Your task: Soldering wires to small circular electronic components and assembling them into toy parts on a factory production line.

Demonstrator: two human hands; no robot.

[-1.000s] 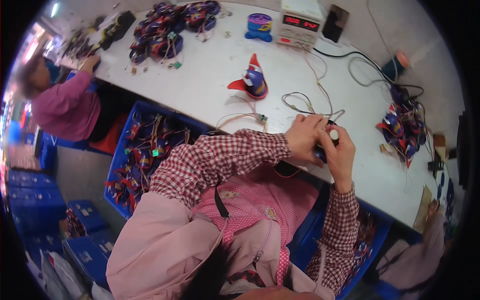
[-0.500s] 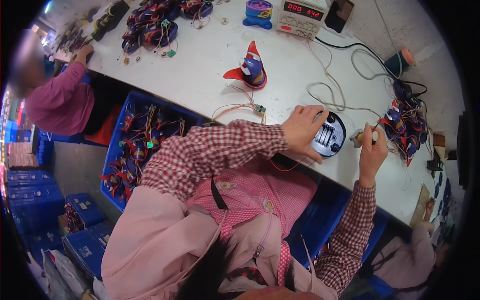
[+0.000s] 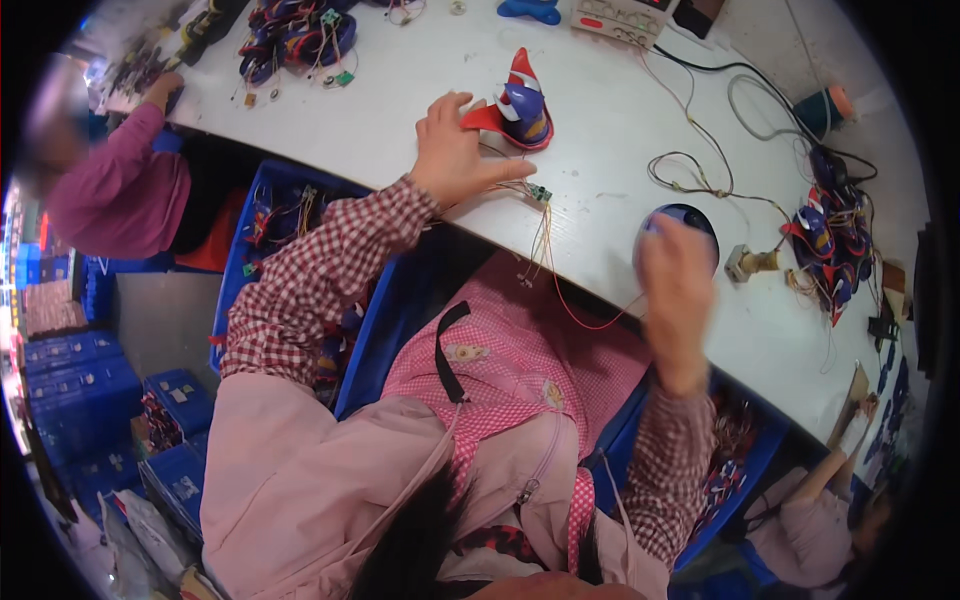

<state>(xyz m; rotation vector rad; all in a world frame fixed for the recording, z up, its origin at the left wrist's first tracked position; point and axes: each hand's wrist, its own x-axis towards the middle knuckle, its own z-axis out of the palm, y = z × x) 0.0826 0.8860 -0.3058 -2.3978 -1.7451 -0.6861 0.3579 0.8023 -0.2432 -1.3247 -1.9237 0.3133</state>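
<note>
My left hand (image 3: 455, 155) is open, fingers spread, beside the red flap of a small red, purple and white hat-shaped toy part (image 3: 525, 115) standing on the table. Under that hand, thin wires lead to a small green circuit board (image 3: 540, 193) near the table's front edge. My right hand (image 3: 680, 285), smeared by motion, is over a round dark-blue base (image 3: 702, 225) and hides most of it; whether its fingers grip cannot be seen. From the board a red wire (image 3: 580, 322) loops below the edge toward the base. A small brass-coloured block (image 3: 752, 263) sits right of the base.
Wired toy parts lie piled at the right (image 3: 825, 240) and far left (image 3: 300, 45). A power supply (image 3: 620, 18) stands at the back, its cable (image 3: 700, 180) trailing across the table. Blue crates (image 3: 250, 250) stand below the front edge. Co-workers sit at left (image 3: 120, 200) and lower right (image 3: 810, 510).
My left hand has left the round base and moved left to the hat-shaped part. My right hand has let go of the brass-coloured block and come left over the base. The view has shifted slightly.
</note>
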